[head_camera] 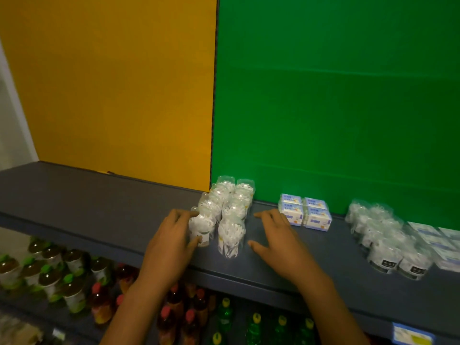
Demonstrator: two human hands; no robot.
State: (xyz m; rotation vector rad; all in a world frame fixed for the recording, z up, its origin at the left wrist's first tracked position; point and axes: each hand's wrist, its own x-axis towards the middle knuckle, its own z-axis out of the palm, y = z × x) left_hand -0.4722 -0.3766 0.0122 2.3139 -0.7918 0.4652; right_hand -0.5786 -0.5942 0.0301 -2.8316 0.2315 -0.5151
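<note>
Landmark: tub block [234,202], clear tubs of cotton swabs on the grey shelf [87,205].
Task thing: front-left tub [202,226], at the block's near left corner, upright.
Left hand [171,241]: you grip the front-left tub, with your thumb on its near face and your fingers curled round its far left side.
Right hand [276,239]: fingers spread and relaxed, holding nothing. It is just right of the block, level with the front-right tub [231,236]. I can't tell whether it touches that tub.
Tub count: two columns, about four deep, so roughly eight. The back ones overlap, so the count isn't firm.
Tissue packs [305,211]: four visible in a two-by-two group, right of the block and beyond your right hand.
Second tub group [383,237]: well right of the block. It is too blurred to count.
Bottles [62,277]: on the levels below the block, with green, red and yellow caps. There are too many, and they are too dim, to count.
</note>
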